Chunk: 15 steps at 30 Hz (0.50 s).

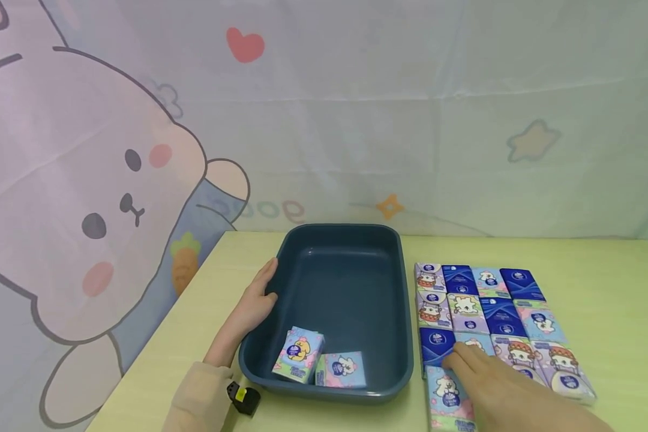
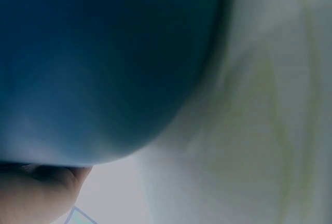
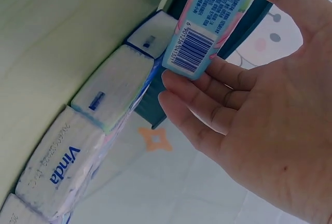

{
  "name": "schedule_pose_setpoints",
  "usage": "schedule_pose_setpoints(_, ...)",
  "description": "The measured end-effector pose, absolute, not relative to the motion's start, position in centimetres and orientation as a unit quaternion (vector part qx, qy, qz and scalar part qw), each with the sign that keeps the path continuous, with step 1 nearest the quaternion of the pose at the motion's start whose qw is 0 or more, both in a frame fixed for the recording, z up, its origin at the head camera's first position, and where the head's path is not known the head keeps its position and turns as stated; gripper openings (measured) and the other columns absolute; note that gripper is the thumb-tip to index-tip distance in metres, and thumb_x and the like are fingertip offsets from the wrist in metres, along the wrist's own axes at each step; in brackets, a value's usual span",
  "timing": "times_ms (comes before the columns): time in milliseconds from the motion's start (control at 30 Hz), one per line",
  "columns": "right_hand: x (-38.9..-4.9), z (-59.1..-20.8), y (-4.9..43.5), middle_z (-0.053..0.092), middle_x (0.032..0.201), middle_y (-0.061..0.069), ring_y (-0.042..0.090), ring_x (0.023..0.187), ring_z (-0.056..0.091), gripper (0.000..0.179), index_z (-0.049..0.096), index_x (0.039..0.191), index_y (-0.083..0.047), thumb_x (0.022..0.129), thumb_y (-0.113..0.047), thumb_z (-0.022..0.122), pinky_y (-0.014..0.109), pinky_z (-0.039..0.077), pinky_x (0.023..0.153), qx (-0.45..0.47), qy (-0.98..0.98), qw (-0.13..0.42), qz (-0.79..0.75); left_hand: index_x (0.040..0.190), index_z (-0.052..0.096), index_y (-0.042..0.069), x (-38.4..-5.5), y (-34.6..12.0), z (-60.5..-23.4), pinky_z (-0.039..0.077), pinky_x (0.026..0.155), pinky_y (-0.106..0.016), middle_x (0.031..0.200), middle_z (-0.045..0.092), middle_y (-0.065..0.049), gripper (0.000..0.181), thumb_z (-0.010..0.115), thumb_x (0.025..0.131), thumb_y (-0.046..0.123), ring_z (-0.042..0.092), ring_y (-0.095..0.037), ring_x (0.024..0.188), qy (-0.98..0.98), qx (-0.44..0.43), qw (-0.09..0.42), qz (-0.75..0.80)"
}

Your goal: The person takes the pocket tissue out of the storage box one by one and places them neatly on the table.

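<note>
A dark blue plastic tub (image 1: 351,312) stands on the table. My left hand (image 1: 254,300) holds its left side, thumb over the rim and fingers along the outer wall; in the left wrist view, part of that hand (image 2: 41,193) shows below the tub's blurred wall (image 2: 104,79). My right hand (image 1: 502,384) grips a pink and light-blue tissue pack (image 1: 447,396) at the front left of the packs. From the right wrist, this pack's barcode side (image 3: 202,32) is visible between thumb and fingers. Inside the tub lie two tissue packs, a tilted one (image 1: 299,354) and another (image 1: 341,369).
Several tissue packs (image 1: 467,309), dark blue, purple and pastel, lie in close rows right of the tub. A small black device with a yellow mark (image 1: 243,397) is at my left wrist. Behind the yellow-green table (image 1: 615,300) hangs a printed cloth (image 1: 356,120).
</note>
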State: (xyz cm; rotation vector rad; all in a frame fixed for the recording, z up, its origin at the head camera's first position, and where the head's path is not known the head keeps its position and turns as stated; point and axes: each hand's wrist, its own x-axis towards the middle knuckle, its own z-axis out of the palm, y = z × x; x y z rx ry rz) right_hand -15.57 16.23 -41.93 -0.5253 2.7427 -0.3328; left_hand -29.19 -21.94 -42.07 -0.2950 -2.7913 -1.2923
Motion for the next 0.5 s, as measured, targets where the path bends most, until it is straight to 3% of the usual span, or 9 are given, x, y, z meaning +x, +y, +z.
schedule_pose_setpoints(100,-15.7,-42.2,16.3,0.047,0.121,-0.005,0.025,0.118,0.049,0.099,0.044,0.129,-0.022,0.054,-0.082,0.064,0.063,0.039,0.102,-0.206,0.959,0.154,-0.115,0.154,0.012,0.005,-29.2,-22.0,-42.1,0.009,0.119,-0.056,0.163,0.006,-0.013,0.069,0.036,0.090,-0.005,0.005,-0.035,0.151,-0.903,-0.095,0.026,-0.418)
schedule_pose_setpoints(300,-15.8,-42.9,16.4,0.045,0.138,0.005,0.038,0.135,0.039,0.102,0.043,0.135,-0.013,0.060,-0.080,0.064,0.066,0.030,0.106,-0.217,0.957,0.157,-0.111,0.154,0.013,0.005,-29.1,-22.0,-42.0,0.009,0.119,-0.056,0.163,0.007,-0.013,0.069,0.036,0.090,-0.005,0.005,-0.035,0.151,-0.902,-0.095,0.027,-0.420)
schedule_pose_setpoints(500,-15.7,-43.4,16.7,0.043,0.143,0.014,0.041,0.134,0.039,0.107,0.043,0.136,-0.006,0.063,-0.083,0.058,0.066,0.030,0.106,-0.242,0.955,0.139,-0.103,0.154,0.013,0.004,-29.1,-21.9,-42.0,0.009,0.119,-0.056,0.163,0.007,-0.013,0.069,0.036,0.090,-0.005,0.005,-0.036,0.151,-0.902,-0.096,0.026,-0.420)
